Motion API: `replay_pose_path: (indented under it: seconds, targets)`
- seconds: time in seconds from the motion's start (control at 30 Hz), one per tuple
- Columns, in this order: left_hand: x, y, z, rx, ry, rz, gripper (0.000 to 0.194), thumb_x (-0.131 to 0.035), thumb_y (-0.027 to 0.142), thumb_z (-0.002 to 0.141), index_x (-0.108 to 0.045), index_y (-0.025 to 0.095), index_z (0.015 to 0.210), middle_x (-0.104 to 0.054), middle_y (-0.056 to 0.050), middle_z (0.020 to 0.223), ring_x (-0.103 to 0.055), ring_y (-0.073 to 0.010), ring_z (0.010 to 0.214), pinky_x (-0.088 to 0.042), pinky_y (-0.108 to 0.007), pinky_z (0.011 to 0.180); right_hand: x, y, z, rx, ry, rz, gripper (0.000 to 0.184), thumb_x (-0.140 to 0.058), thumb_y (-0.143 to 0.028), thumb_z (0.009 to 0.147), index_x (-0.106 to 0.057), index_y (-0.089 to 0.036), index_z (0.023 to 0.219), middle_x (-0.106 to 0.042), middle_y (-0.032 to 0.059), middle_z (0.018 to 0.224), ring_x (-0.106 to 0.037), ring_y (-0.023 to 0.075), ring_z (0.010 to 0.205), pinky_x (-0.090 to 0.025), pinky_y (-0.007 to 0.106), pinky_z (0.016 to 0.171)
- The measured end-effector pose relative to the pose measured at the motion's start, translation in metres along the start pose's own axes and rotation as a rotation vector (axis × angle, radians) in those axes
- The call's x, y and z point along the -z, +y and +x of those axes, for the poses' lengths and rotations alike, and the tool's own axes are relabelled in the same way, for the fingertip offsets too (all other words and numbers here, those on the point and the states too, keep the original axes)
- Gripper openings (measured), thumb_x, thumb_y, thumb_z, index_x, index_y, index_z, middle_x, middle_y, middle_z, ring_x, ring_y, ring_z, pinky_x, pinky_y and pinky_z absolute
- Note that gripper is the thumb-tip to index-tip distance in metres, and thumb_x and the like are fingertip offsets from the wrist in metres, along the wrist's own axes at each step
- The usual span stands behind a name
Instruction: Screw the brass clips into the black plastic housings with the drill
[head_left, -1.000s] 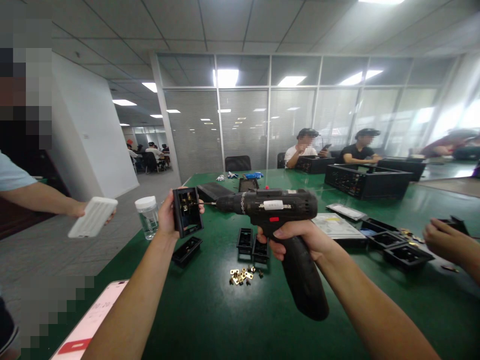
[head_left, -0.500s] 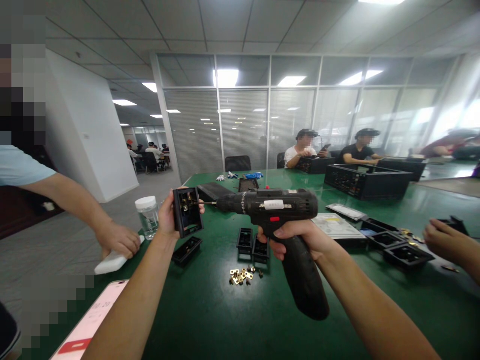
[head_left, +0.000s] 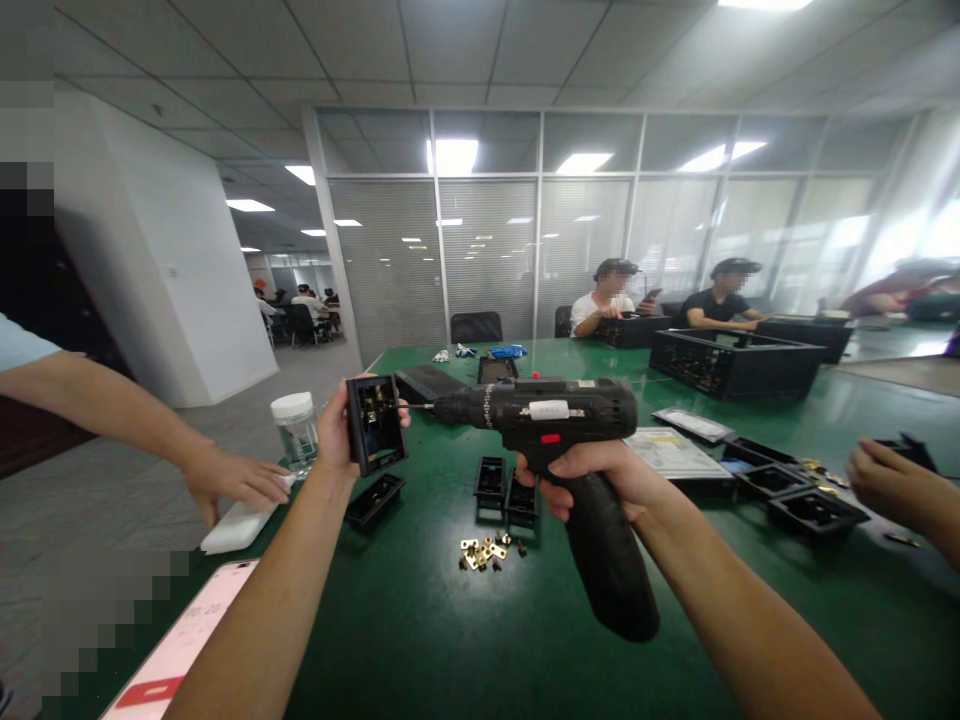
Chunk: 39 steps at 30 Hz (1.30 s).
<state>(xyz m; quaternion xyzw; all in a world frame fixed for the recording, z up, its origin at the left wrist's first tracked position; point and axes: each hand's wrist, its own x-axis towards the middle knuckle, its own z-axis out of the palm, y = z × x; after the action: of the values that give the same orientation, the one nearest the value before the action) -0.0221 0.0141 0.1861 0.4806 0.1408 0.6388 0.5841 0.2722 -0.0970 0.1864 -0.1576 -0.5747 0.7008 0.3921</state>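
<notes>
My left hand (head_left: 339, 432) grips a black plastic frame (head_left: 366, 462) with brass pieces inside, tilted up to face right. A black cordless drill (head_left: 570, 410) lies level across the middle, its handle wrapped by my right hand (head_left: 596, 465). The drill's thin bit reaches into the frame at the brass pieces; whether it sits in a screw is too small to tell. Below on the table are two black frames (head_left: 491, 482) side by side and another black frame (head_left: 376, 502) under my left hand. A small pile of brass plates and dark screws (head_left: 484, 552) lies in front of them.
On the left, a co-worker's hand (head_left: 236, 480) rests on a white object (head_left: 236, 525) near a clear jar (head_left: 298, 440) and a lit phone (head_left: 187, 640). Rightward lie a hard drive (head_left: 667, 452), more black frames (head_left: 814, 512) and another co-worker's hand (head_left: 889, 480). A black case (head_left: 739, 365) stands farther back.
The co-worker's hand at left has loosened, its fingers spreading on the white object, which has shifted slightly right; that person leans farther out of view. My hands and the drill hold almost still.
</notes>
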Motion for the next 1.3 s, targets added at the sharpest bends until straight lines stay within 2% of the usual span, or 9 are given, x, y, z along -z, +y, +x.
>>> replay_pose_path:
  seconds: [0.27,0.47,0.87,1.0,1.17,1.3]
  targets:
    - [-0.003,0.002,-0.001,0.013,0.026,0.000,0.039,-0.056,0.055,0.085,-0.062,0.017,0.096,-0.069,-0.009,0.079,-0.071,-0.0282,0.074,-0.058,-0.042,0.065,0.001,0.001,0.000,0.006,-0.004,0.006,0.027,-0.068,-0.022,0.073,-0.065,-0.008,0.095,-0.062,0.0073,0.086,-0.051,0.0061,0.056,-0.050,0.020,0.052]
    - [-0.004,0.001,-0.001,0.007,0.031,-0.012,0.040,-0.058,0.055,0.083,-0.061,0.017,0.096,-0.069,-0.009,0.078,-0.071,-0.0293,0.077,-0.059,-0.043,0.064,0.002,0.001,0.000,0.004,-0.025,0.007,0.027,-0.068,-0.023,0.074,-0.065,-0.007,0.095,-0.061,0.0071,0.086,-0.051,0.0056,0.056,-0.050,0.019,0.053]
    - [-0.002,0.000,0.000,-0.006,0.014,-0.014,0.039,-0.057,0.055,0.085,-0.061,0.017,0.096,-0.069,-0.008,0.079,-0.071,-0.0279,0.074,-0.059,-0.043,0.064,-0.002,-0.001,-0.001,-0.017,0.000,0.004,0.027,-0.070,-0.024,0.070,-0.065,-0.009,0.092,-0.061,0.0062,0.084,-0.049,0.0055,0.055,-0.048,0.020,0.052]
    - [-0.002,0.000,-0.001,-0.007,0.001,-0.019,0.038,-0.057,0.054,0.085,-0.061,0.017,0.096,-0.069,-0.009,0.079,-0.071,-0.0282,0.073,-0.059,-0.042,0.064,-0.007,-0.003,-0.004,-0.023,0.092,-0.021,0.022,-0.065,-0.024,0.074,-0.068,-0.012,0.092,-0.062,0.0054,0.088,-0.050,0.0054,0.059,-0.045,0.020,0.057]
    - [-0.004,0.001,-0.001,-0.010,-0.002,-0.022,0.038,-0.058,0.053,0.084,-0.061,0.017,0.095,-0.070,-0.009,0.079,-0.071,-0.0279,0.072,-0.059,-0.043,0.064,-0.007,-0.002,-0.004,-0.024,0.059,-0.021,0.026,-0.070,-0.027,0.067,-0.070,-0.013,0.089,-0.063,0.0049,0.083,-0.046,0.0057,0.054,-0.042,0.022,0.051]
    - [-0.005,0.001,-0.001,-0.013,0.017,-0.021,0.037,-0.057,0.053,0.084,-0.062,0.018,0.094,-0.069,-0.008,0.077,-0.071,-0.0286,0.076,-0.059,-0.043,0.065,-0.012,-0.005,-0.007,-0.038,0.118,-0.058,0.022,-0.065,-0.026,0.073,-0.071,-0.015,0.091,-0.064,0.0059,0.088,-0.049,0.0056,0.059,-0.043,0.023,0.056]
